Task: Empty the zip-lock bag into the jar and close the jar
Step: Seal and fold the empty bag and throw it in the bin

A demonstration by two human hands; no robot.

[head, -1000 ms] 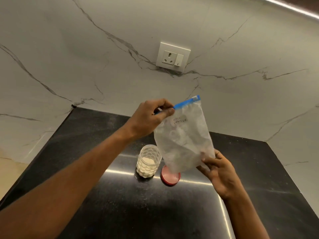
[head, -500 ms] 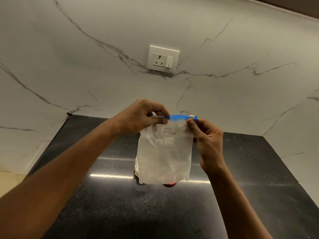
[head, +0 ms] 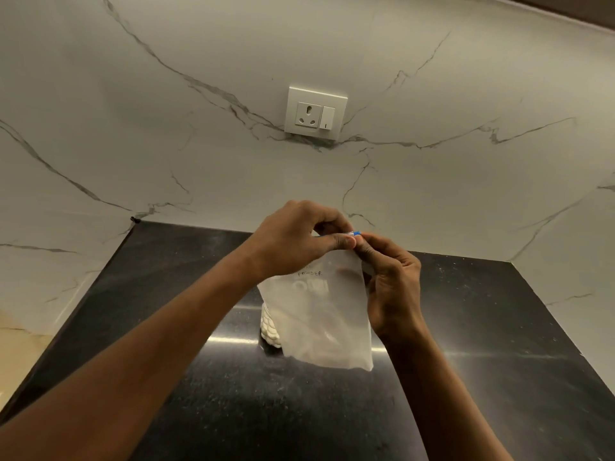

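A translucent zip-lock bag point(head: 327, 314) with a blue seal strip and handwritten lettering hangs upright above the black counter. My left hand point(head: 296, 241) pinches the top strip with thumb and fingers. My right hand point(head: 389, 277) pinches the same strip at its right end, fingertips touching those of the left. Behind the bag, only the left side of the textured glass jar point(head: 268, 329) shows, holding white contents. The bag hides the jar's red lid.
The black stone counter point(head: 499, 377) runs to a marble-patterned wall point(head: 199, 144) at the back and right. A white wall socket with a switch point(head: 315, 113) sits above the counter. The counter's left edge drops to a beige floor.
My right hand moved from the bag's bottom corner up to the blue strip. The bag swung from tilted to hanging straight. My left hand slid right along the strip until both hands met.
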